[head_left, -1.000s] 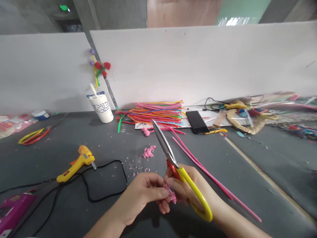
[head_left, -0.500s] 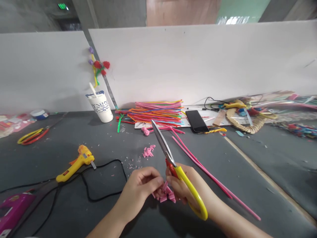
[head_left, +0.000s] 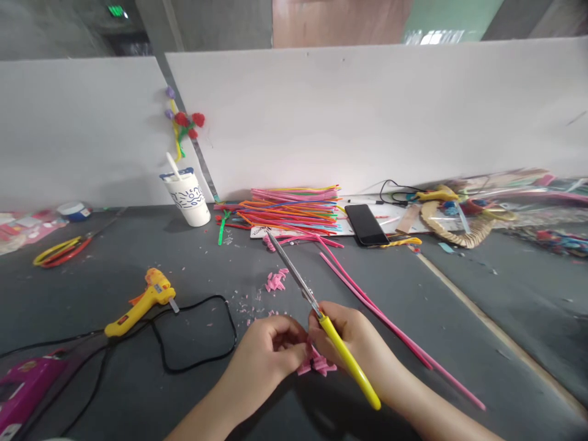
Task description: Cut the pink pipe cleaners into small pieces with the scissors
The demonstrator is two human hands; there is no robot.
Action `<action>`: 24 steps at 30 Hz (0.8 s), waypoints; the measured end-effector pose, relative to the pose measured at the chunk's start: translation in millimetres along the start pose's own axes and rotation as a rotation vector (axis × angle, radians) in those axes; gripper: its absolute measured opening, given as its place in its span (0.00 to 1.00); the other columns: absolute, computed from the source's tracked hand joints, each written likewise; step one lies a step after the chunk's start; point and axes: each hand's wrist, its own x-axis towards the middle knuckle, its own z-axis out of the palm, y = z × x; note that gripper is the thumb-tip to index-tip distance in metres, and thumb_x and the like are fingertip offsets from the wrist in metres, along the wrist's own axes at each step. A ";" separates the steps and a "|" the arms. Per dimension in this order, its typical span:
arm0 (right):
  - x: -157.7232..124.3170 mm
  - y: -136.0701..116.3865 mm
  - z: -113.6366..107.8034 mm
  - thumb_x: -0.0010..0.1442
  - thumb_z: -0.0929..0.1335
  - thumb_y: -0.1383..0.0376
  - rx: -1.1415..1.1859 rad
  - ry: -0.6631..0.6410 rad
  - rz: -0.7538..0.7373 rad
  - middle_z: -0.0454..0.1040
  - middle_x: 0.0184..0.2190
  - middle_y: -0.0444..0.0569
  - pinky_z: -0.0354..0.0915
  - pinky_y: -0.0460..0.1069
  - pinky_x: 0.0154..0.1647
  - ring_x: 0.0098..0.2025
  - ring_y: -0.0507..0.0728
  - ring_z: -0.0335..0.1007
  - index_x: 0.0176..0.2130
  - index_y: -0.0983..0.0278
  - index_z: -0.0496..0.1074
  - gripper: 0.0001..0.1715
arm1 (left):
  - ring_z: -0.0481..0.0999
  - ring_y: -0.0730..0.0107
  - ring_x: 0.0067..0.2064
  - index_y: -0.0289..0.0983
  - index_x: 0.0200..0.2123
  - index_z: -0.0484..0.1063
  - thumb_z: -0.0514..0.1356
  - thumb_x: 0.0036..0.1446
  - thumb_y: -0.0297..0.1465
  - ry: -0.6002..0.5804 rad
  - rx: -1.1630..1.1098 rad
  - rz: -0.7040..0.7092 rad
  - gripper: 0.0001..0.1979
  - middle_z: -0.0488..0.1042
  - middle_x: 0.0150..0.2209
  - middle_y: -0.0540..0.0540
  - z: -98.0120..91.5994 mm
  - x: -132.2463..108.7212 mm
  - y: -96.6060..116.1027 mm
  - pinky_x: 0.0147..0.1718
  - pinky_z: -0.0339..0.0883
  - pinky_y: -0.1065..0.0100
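Scissors (head_left: 350,362) with yellow and red handles are in my right hand (head_left: 342,331), their closed blades pointing up and to the left. My left hand (head_left: 269,352) is pinched, its fingertips meeting those of my right hand; what is between them is too hidden to make out. Cut pieces of pink pipe cleaner (head_left: 316,365) lie in a heap under the fingertips. Farther off is a smaller pile of pink pieces (head_left: 276,280). A coiled pink piece (head_left: 267,243) sits behind, partly covered by the blade tip. Long pink pipe cleaners (head_left: 367,300) stretch along the right.
A yellow glue gun (head_left: 142,303) with its black cord (head_left: 193,370) lies left. Behind stand a white cup (head_left: 190,199), a bundle of coloured pipe cleaners (head_left: 289,208) and a phone (head_left: 366,225). More scissors (head_left: 62,252) and a magenta box (head_left: 27,392) are far left.
The scissors have turned in my right hand, so the blades tip farther left and the handles look edge-on. My left hand has shifted slightly right, against the right fingertips.
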 end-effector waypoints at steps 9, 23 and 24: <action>-4.3 9.9 -10.3 0.50 0.65 0.53 -0.623 0.145 -0.253 0.61 0.17 0.38 0.48 0.44 0.19 0.18 0.50 0.53 0.28 0.60 0.56 0.16 | 0.67 0.78 0.23 0.35 0.26 0.69 0.60 0.49 0.29 0.258 -0.404 0.133 0.03 0.69 0.21 0.52 -19.1 2.4 6.8 0.23 0.60 0.76; -2.8 23.2 2.6 0.57 0.58 0.51 -1.026 0.267 -0.490 0.69 0.18 0.44 0.50 0.46 0.19 0.19 0.55 0.66 0.32 0.63 0.61 0.18 | 0.71 0.74 0.29 0.36 0.29 0.72 0.59 0.51 0.27 0.378 -0.549 0.311 0.03 0.73 0.27 0.49 -25.8 -0.3 7.5 0.31 0.66 0.72; -2.8 23.7 2.8 0.57 0.58 0.50 -1.030 0.272 -0.501 0.69 0.18 0.45 0.49 0.46 0.19 0.19 0.54 0.66 0.32 0.63 0.61 0.19 | 0.71 0.74 0.29 0.36 0.29 0.72 0.59 0.51 0.27 0.377 -0.558 0.311 0.03 0.73 0.27 0.49 -25.9 -0.3 7.7 0.31 0.66 0.72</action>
